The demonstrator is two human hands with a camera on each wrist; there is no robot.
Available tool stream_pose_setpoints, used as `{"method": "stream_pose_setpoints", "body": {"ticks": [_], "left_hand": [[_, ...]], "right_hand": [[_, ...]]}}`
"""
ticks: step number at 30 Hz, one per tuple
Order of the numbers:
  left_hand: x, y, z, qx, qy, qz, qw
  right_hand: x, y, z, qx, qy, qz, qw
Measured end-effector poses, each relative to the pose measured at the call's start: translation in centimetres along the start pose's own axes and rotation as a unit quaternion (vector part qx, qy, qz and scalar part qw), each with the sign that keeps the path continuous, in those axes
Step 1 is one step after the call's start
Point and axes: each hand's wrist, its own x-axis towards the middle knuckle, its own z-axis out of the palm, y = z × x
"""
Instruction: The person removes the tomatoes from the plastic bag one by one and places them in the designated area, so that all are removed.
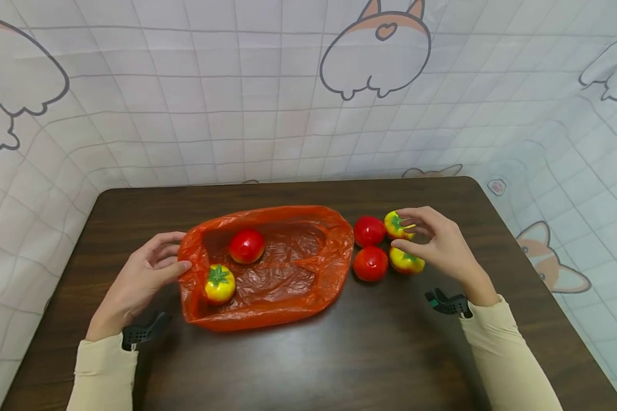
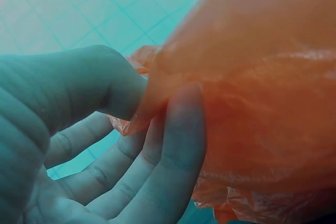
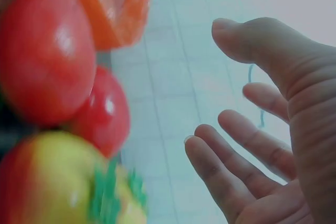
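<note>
My left hand [image 1: 140, 281] pinches the left rim of an orange-red plastic bag [image 1: 267, 321]; in the left wrist view its thin film [image 2: 268, 124] lies between thumb and fingers. Inside the opened bag sit a red tomato-like fruit [image 1: 247, 246] and a yellow one with a green leafy top [image 1: 220, 284]. My right hand [image 1: 442, 242] hovers with parted, relaxed fingers over two yellow fruits [image 1: 407, 261], partly covering them from the head view. The right wrist view shows nothing between its fingers. Beside these are two red fruits [image 1: 370, 264], close to the bag's right side.
A dark wooden table [image 1: 308, 365] carries everything. White grid-patterned cloth [image 1: 267, 114] with cartoon animals hangs behind it and along its sides. Each wrist wears a black strap device [image 1: 448, 302].
</note>
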Motion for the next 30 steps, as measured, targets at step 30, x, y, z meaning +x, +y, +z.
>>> {"method": "stream_pose_setpoints", "body": {"ticks": [30], "left_hand": [[0.0,0.7,0.0,-0.031,-0.007,-0.002,0.9995]], "right_hand": [[8.6,-7.7,9.7,0.108,-0.074,-0.113,0.9849]]}}
